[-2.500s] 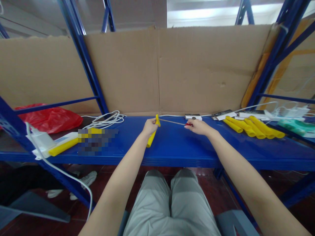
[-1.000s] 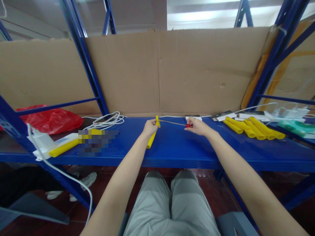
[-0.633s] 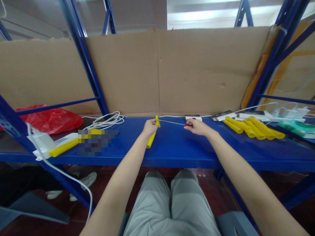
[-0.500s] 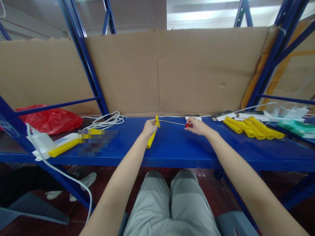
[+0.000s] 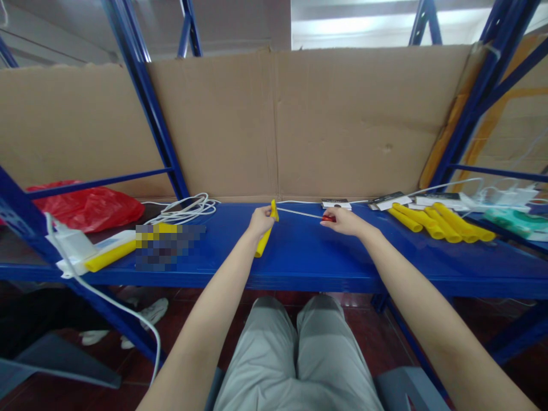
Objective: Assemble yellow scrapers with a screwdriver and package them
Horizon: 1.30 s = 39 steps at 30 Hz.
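Observation:
Over the middle of the blue bench, my left hand (image 5: 260,221) is closed around a yellow tool (image 5: 264,244) with a tube-like handle and a narrow head (image 5: 274,210). Its handle slants down toward the bench front. My right hand (image 5: 342,220) grips the red handle (image 5: 329,218) of a screwdriver. The thin metal shaft (image 5: 299,213) runs left to the yellow head. Whether the tip touches a screw there is too small to make out.
Several yellow tubes (image 5: 445,222) lie at the right, beside small boxes (image 5: 387,201). A coiled white cable (image 5: 188,210), a red plastic bag (image 5: 89,208) and a white power strip (image 5: 75,264) are at the left. Cardboard (image 5: 342,125) closes off the back between blue posts (image 5: 148,103).
Both hands stay in nearly the same place, the screwdriver still pointing at the yellow head. The right fingers have shifted slightly on the red handle.

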### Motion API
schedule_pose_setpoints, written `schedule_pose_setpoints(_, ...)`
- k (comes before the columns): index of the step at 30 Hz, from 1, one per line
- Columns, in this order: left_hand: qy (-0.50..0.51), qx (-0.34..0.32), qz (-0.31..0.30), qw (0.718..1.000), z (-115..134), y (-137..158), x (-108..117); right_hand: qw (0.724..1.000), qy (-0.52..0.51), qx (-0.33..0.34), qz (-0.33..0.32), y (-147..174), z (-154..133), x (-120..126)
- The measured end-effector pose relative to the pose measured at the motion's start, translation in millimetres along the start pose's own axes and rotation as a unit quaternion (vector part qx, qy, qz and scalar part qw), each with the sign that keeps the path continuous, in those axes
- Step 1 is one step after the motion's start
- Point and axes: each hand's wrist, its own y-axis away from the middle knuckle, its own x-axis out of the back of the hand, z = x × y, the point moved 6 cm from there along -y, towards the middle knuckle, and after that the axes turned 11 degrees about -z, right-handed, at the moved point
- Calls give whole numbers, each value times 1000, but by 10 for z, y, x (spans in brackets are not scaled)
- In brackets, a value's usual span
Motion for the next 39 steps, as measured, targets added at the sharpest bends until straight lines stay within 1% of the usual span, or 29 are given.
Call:
schedule_pose_setpoints(5,-8,-5,3,1000,2,-4,0,1000,0,-1,23,-12,51,4)
schedule_pose_setpoints(15,-4,3,2,1000,40,38,4,1000,21,-5,12,24,-15,23)
schedule_pose_setpoints(22,-6,3,1,1000,34,37,10,999,23,-16,-34,23,-39,-14)
schedule_pose_setpoints(29,-8,2,3,1000,1,1,0,999,21,-8,-33,15,-29,-26)
schedule_pose_setpoints(39,-25,5,10,1000,6,15,5,998,12,-23,-65,23,-67,-46)
